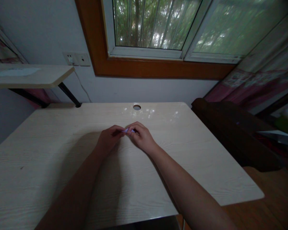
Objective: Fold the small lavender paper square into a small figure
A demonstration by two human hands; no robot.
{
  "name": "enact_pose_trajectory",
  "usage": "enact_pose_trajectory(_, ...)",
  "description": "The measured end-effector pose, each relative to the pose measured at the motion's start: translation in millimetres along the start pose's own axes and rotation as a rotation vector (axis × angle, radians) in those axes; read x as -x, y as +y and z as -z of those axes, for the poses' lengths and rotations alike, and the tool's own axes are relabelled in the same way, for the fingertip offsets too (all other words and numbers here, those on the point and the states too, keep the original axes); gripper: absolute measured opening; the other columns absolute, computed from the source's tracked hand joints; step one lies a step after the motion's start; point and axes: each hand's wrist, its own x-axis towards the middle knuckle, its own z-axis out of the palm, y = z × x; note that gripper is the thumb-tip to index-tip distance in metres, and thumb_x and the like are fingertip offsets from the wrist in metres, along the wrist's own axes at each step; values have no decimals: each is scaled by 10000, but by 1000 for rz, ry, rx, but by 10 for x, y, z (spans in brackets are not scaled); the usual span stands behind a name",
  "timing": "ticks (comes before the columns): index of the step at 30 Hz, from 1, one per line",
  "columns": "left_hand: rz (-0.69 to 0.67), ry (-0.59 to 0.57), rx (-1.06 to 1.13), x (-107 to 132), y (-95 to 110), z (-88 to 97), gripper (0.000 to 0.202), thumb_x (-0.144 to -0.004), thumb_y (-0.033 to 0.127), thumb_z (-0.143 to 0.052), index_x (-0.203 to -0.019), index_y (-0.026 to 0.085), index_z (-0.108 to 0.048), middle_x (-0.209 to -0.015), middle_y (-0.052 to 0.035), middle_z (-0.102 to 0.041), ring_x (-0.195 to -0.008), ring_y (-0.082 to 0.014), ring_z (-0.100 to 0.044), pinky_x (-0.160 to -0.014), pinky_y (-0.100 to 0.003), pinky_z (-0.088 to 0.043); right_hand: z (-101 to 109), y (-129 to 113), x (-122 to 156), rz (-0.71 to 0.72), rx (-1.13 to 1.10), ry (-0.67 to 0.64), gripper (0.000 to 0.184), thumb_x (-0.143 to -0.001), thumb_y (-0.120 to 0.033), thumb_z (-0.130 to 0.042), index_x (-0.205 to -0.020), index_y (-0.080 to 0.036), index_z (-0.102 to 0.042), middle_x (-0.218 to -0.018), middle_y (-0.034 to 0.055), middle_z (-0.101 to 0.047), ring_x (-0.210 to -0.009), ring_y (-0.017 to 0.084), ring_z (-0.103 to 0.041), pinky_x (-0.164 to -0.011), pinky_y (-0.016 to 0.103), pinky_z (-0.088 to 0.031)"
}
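A small purple folded piece, which looks like paper (126, 130), is pinched between my two hands just above the far middle of the desk (144, 179). My left hand (111, 135) grips its left end between thumb and fingertips. On the other end, the thumb and fingers of my right hand (140, 135) are closed, and they cover much of it. Only a short purple strip shows between the fingertips, so its full shape is hidden.
A round cable hole (137, 107) lies behind my hands near the desk's back edge. At the left, a raised shelf (33, 76) stands on black legs. A window (156, 28) is beyond the desk, and dark brown furniture (225, 134) stands at the right.
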Motion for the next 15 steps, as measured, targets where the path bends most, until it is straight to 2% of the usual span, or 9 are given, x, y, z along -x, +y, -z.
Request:
enact_pose_trajectory(3, 49, -14, 105, 0, -12, -8, 271, -773, 426, -729, -931, 207, -704, -832, -31, -756, -782, -195, -718, -769, -311, -563, 10, -13, 9, 29, 45, -20, 55, -923, -212, -577, -898, -207, -625, -943, 53, -626, -924, 173, -585, -848, 321, -472)
enact_pose_trajectory(8, 184, -56, 293, -23, -51, -20, 343, -779, 486, -702, -921, 176, -671, -797, -47, -743, -710, -202, -723, -703, -334, -588, 24, -36, 9, 77, 124, -130, 54, -922, -184, -562, -902, -205, -608, -952, 69, -622, -947, 196, -573, -874, 357, -468)
enact_pose_trajectory(15, 201, -99, 262, -30, 8, 2, 346, -761, 457, -723, -955, 180, -650, -835, -47, -752, -732, -196, -725, -718, -324, -584, 20, -64, 2, 87, 133, -178, 86, -897, -119, -555, -902, -198, -589, -977, 76, -599, -962, 199, -563, -887, 362, -472)
